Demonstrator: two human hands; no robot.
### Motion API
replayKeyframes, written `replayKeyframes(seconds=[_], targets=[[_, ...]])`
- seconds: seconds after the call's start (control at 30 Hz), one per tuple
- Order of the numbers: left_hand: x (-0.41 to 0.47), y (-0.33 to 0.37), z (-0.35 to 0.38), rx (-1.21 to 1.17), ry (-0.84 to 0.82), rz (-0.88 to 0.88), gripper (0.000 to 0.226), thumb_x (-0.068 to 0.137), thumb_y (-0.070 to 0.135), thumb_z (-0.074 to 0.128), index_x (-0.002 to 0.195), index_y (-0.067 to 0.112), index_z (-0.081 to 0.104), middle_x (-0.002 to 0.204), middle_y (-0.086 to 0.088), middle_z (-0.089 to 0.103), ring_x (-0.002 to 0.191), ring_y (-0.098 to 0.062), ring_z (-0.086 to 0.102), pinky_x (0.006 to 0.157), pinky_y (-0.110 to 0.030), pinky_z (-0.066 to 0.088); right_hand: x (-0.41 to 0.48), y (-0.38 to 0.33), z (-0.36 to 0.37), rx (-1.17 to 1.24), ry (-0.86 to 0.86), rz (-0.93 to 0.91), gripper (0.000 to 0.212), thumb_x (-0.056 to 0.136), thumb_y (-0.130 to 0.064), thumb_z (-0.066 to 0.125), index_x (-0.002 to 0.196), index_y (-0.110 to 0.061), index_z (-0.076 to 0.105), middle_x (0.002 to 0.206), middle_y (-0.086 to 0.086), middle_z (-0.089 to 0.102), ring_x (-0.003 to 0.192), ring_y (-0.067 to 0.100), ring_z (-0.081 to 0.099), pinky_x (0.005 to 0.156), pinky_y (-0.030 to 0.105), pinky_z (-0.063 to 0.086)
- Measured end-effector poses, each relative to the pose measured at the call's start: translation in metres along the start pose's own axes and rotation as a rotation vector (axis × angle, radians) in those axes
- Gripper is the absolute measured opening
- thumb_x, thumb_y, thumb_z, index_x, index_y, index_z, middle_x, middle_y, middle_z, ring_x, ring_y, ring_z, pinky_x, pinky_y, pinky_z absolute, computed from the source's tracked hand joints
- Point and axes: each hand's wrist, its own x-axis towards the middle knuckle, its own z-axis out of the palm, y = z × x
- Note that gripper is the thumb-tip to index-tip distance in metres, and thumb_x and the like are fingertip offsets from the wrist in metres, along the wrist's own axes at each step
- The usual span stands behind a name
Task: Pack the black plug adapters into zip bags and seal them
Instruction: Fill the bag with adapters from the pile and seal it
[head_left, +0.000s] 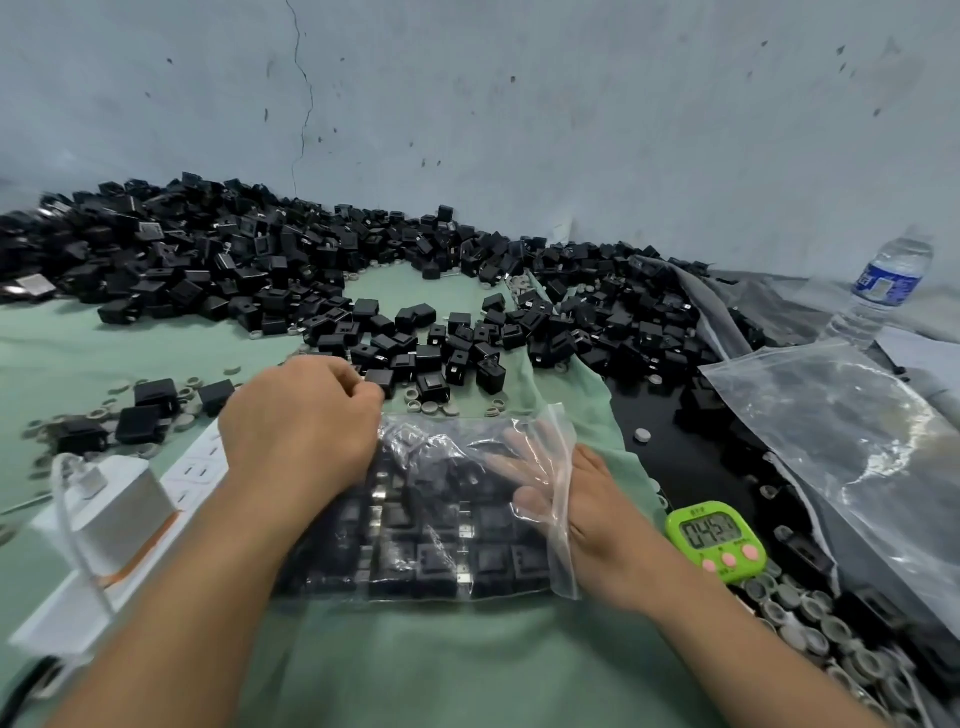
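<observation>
Broadly, the green-covered worktop carries a heap of black plug adapters spreading behind the zip bag, which lies flat with rows of adapters inside. Right of the zip bag sits a stack of empty clear bags. The left hand is at the zip bag's far left corner, its grip curled tight; whether on plastic or an adapter, I cannot tell. The right hand reaches into the zip bag's open right side, fingers straight, gripping nothing. A white power strip lies left of the zip bag, a green timer just right.
</observation>
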Motion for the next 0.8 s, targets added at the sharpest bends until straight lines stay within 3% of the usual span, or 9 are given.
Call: replayKeyframes(seconds=[0.1,0.2,0.27,0.4,0.53,0.63,0.7,0.77,0.8], targets=[[0.005,-0.006,0.002,0.000,-0.019,-0.042,0.026,0.091,0.034,0.061,0.065,0.031,0.067,0.055,0.011,0.062,0.058,-0.011,0.054,0.050,-0.024,0.032,0.004,0.003,-0.005,-0.018,-0.074,0.006,0.043,0.110,-0.039,0.033,0.146,-0.061,0.025,0.157,-0.040,-0.001,0.144,-0.016,-0.019,0.114,0.009,-0.014],[0.007,-0.008,0.005,0.012,-0.041,-0.040,0.022,0.089,0.027,0.061,0.069,0.035,0.067,0.059,0.015,0.061,0.062,-0.010,0.055,0.051,-0.024,0.032,0.003,0.000,-0.005,0.055,0.025,0.013,0.037,0.100,-0.065,0.029,0.136,-0.071,0.033,0.146,-0.053,0.014,0.139,-0.022,0.002,0.112,0.010,0.001],[0.010,-0.010,0.005,-0.002,-0.066,-0.046,0.021,0.086,0.019,0.060,0.079,0.036,0.069,0.069,0.016,0.064,0.068,-0.012,0.058,0.056,-0.026,0.039,0.001,0.005,-0.005,0.078,0.091,0.020,0.034,0.096,-0.063,0.026,0.123,-0.082,0.033,0.130,-0.063,0.021,0.128,-0.028,0.014,0.111,0.014,0.015],[0.013,-0.017,0.006,-0.048,-0.100,-0.027,0.037,0.083,0.007,0.059,0.096,0.041,0.069,0.097,0.016,0.068,0.088,-0.016,0.061,0.071,-0.030,0.048,0.005,0.015,0.002,-0.032,0.003,0.008,0.051,0.098,-0.068,0.016,0.149,-0.066,0.021,0.150,-0.051,0.011,0.141,-0.019,0.002,0.114,0.011,0.002],[0.015,-0.025,0.008,-0.144,-0.123,-0.064,0.047,0.079,0.000,0.059,0.099,0.041,0.070,0.098,0.018,0.065,0.078,-0.003,0.058,0.059,-0.024,0.041,0.008,0.018,0.004,-0.021,-0.033,0.021,0.058,0.094,-0.063,0.019,0.152,-0.059,0.022,0.161,-0.037,0.010,0.151,-0.006,-0.005,0.118,0.017,-0.002],[0.012,-0.021,0.010,-0.223,-0.138,-0.089,0.046,0.081,-0.002,0.056,0.096,0.039,0.070,0.102,0.015,0.067,0.079,-0.010,0.061,0.066,-0.029,0.049,0.003,0.013,0.003,0.050,0.138,0.051,0.043,0.097,-0.051,0.033,0.135,-0.063,0.048,0.139,-0.049,0.038,0.134,-0.020,0.024,0.107,0.011,0.021],[0.010,-0.016,0.010,-0.261,-0.168,-0.047,0.039,0.088,0.004,0.055,0.098,0.038,0.071,0.103,0.013,0.070,0.076,-0.010,0.064,0.066,-0.030,0.053,0.001,0.013,-0.001,0.058,0.373,0.124,0.032,0.101,-0.029,0.049,0.107,-0.056,0.066,0.106,-0.045,0.059,0.104,-0.018,0.051,0.082,0.004,0.037],[0.005,-0.010,0.011,-0.333,-0.258,0.073,0.034,0.097,0.014,0.054,0.113,0.038,0.071,0.103,0.009,0.073,0.068,0.002,0.062,0.061,-0.021,0.051,0.001,0.017,-0.008,0.118,0.540,0.265,0.043,0.094,-0.011,0.057,0.097,-0.053,0.069,0.088,-0.040,0.066,0.089,-0.014,0.061,0.071,0.003,0.042],[0.001,-0.007,0.014,-0.347,-0.323,0.168,0.033,0.101,0.022,0.054,0.126,0.038,0.066,0.118,0.006,0.071,0.082,0.006,0.061,0.074,-0.017,0.051,0.002,0.018,-0.012,0.156,0.587,0.320,0.047,0.092,-0.008,0.057,0.096,-0.053,0.069,0.086,-0.039,0.068,0.088,-0.013,0.063,0.071,0.004,0.044]])
